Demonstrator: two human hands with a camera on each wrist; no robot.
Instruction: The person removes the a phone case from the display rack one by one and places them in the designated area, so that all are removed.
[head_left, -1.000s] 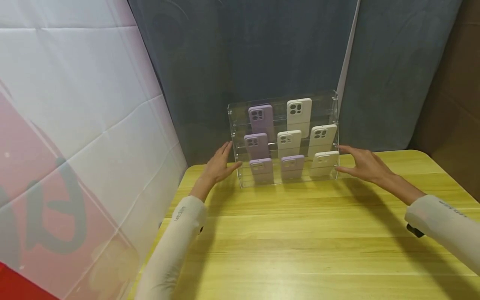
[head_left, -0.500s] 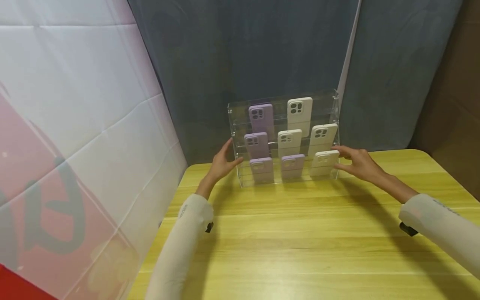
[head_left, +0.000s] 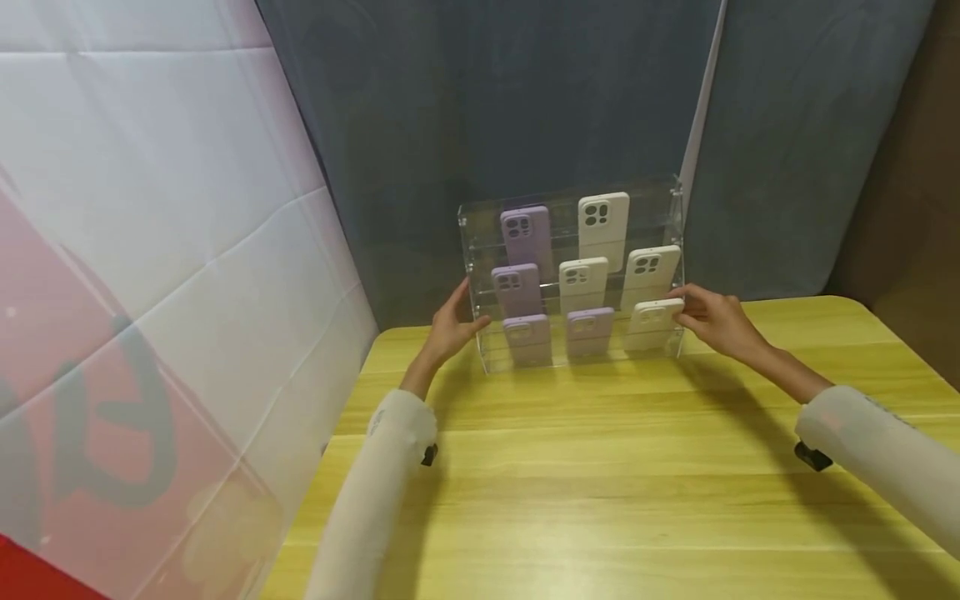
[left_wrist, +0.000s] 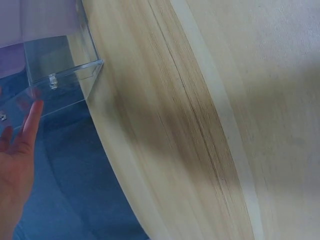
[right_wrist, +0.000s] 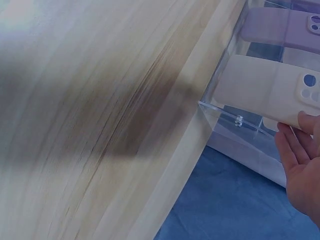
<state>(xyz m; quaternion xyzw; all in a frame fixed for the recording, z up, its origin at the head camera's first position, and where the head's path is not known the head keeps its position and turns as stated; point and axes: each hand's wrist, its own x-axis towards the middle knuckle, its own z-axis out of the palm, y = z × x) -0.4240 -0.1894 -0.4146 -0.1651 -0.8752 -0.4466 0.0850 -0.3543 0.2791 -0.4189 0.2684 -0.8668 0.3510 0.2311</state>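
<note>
A clear acrylic display rack [head_left: 482, 232] stands toward the back of the table, with purple phone cases [head_left: 525, 342] and white phone cases [head_left: 583, 283] in three tiers. My left hand [head_left: 448, 332] is at the rack's left side, thumb and fingers stretched out. In the left wrist view its fingertip [left_wrist: 36, 111] is against the clear side panel [left_wrist: 65, 92]. My right hand [head_left: 720, 325] pinches the right edge of the lower-right white phone case [right_wrist: 260, 87], thumb [right_wrist: 306, 120] at the edge beside the camera cutout. That case leans in the bottom tier.
A light wooden table [head_left: 600, 475] spreads in front of the rack. Dark grey cloth [head_left: 570, 92] hangs behind it, a printed white and pink sheet [head_left: 187, 167] stands on the left, and a brown panel [head_left: 900, 183] on the right.
My right hand has moved from beside the rack's right edge onto the lower-right white phone case. My left hand has shifted slightly right and up. The cases keep their places.
</note>
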